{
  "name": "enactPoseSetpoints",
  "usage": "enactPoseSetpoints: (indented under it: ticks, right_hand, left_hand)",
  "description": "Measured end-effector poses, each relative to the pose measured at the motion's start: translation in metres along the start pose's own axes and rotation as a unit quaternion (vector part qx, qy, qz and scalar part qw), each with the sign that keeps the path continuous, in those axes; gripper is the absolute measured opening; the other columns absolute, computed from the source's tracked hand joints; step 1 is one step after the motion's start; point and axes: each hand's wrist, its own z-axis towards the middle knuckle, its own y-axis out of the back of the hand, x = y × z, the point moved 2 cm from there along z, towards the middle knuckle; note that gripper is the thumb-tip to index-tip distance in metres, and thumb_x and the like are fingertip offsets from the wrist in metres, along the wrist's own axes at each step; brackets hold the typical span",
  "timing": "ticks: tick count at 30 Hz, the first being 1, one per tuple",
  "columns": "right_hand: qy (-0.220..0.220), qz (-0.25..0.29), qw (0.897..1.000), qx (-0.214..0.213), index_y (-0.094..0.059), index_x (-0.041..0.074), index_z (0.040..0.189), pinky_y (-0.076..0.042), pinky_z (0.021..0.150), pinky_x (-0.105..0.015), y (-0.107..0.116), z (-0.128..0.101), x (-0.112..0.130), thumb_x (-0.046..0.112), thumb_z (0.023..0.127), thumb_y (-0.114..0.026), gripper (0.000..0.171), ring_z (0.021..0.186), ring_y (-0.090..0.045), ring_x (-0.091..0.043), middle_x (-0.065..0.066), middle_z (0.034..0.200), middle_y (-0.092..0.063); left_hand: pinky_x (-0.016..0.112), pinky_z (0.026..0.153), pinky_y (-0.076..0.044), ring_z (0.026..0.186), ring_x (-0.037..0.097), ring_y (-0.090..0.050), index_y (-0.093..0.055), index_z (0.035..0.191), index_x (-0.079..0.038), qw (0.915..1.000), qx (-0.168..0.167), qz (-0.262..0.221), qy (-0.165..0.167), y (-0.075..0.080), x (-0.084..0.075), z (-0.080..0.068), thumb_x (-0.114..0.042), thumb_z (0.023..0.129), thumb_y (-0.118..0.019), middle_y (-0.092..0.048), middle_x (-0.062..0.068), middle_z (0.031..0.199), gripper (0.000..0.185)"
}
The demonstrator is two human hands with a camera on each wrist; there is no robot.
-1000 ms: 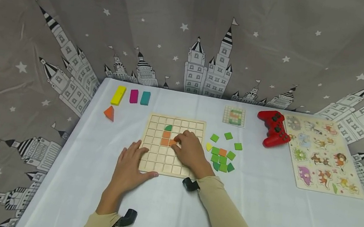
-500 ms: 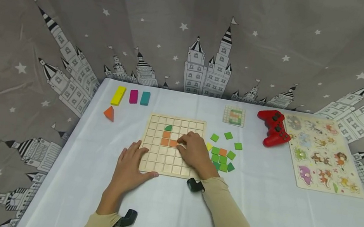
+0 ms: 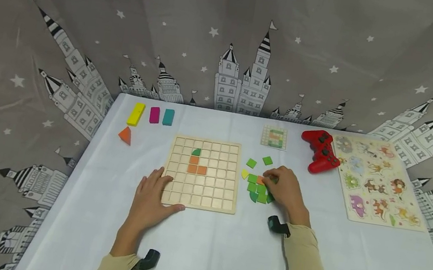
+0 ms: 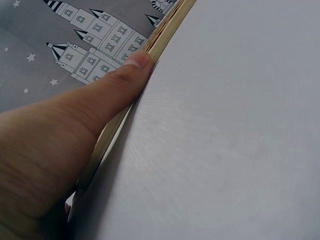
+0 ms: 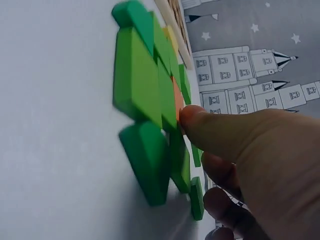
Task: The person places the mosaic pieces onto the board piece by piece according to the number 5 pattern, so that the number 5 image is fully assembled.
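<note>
Grid board (image 3: 213, 195): lies flat on the white table (image 3: 198, 253), with one green quarter-round (image 3: 196, 152) and three orange tiles (image 3: 192, 168) set in cells. Judging by the fuller pattern on the small card (image 3: 274, 137), looks barely begun, most green yet to go in. Loose to the right: green tiles (image 3: 252, 187), a yellow piece (image 3: 244, 174), a loose orange tile (image 3: 260, 180). Right hand (image 3: 286, 188): thumb and fingertips nearly together, pinching the loose orange tile; whether lifted, cannot tell. Left hand (image 3: 151, 196): fingers spread along the board's edge, loosely steadying. Since half a second ago: right hand gone from cells to pile; left hand unmoved.
</note>
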Motion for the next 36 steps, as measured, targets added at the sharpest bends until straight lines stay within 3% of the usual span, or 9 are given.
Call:
enactPoseSetpoints:
  ticks: [9,13,23,31,36]
  right_hand:
    - [-0.033,-0.003,0.999,-0.026,-0.075,0.011,0.117,-0.049,0.084,-0.041,-0.001,0.008,-0.005,0.030,0.098,-0.068,0.027,0.096,-0.055,-0.027,-0.010,0.104,-0.065]
    - [-0.046,-0.004,0.999,-0.004,-0.072,0.011,0.123,-0.048,0.085,-0.039,-0.001,0.004,-0.010,0.030,0.097,-0.071,0.033,0.097,-0.053,-0.026,-0.010,0.104,-0.064]
    - [-0.023,-0.063,0.997,0.034,-0.071,0.011,0.126,-0.049,0.089,-0.042,-0.001,-0.003,-0.002,0.028,0.095,-0.073,0.035,0.100,-0.053,-0.026,-0.010,0.110,-0.064]
    - [0.023,-0.054,0.998,-0.008,-0.068,0.006,0.124,-0.047,0.087,-0.043,-0.005,0.001,0.000,0.029,0.097,-0.069,0.036,0.098,-0.050,-0.026,-0.010,0.104,-0.060]
    - [0.063,-0.027,0.998,-0.017,-0.070,0.007,0.121,-0.049,0.088,-0.042,-0.013,0.002,0.025,0.029,0.096,-0.069,0.033,0.099,-0.053,-0.025,-0.009,0.103,-0.062]
  left_hand:
    - [0.064,0.126,-0.011,0.155,0.042,-0.022,-0.051,0.141,-0.011,1.0000,-0.005,-0.002,-0.001,-0.004,-0.001,0.001,-0.060,0.072,-0.084,-0.031,0.020,0.164,0.091]
    - [0.065,0.126,-0.012,0.154,0.043,-0.023,-0.052,0.140,-0.010,1.0000,-0.006,-0.007,-0.003,-0.006,-0.005,0.000,-0.060,0.071,-0.084,-0.032,0.021,0.164,0.091]
    - [0.066,0.124,-0.016,0.153,0.044,-0.027,-0.053,0.138,-0.010,0.9999,-0.012,0.006,-0.006,-0.006,-0.004,-0.008,-0.059,0.071,-0.084,-0.034,0.022,0.162,0.088]
    - [0.063,0.126,-0.011,0.155,0.041,-0.021,-0.051,0.141,-0.011,1.0000,-0.001,-0.001,0.005,-0.001,-0.003,-0.003,-0.059,0.072,-0.084,-0.030,0.020,0.165,0.090]
    - [0.063,0.126,-0.010,0.155,0.042,-0.021,-0.051,0.141,-0.011,0.9999,0.000,0.000,0.011,0.000,-0.003,-0.002,-0.059,0.072,-0.084,-0.030,0.020,0.165,0.091]
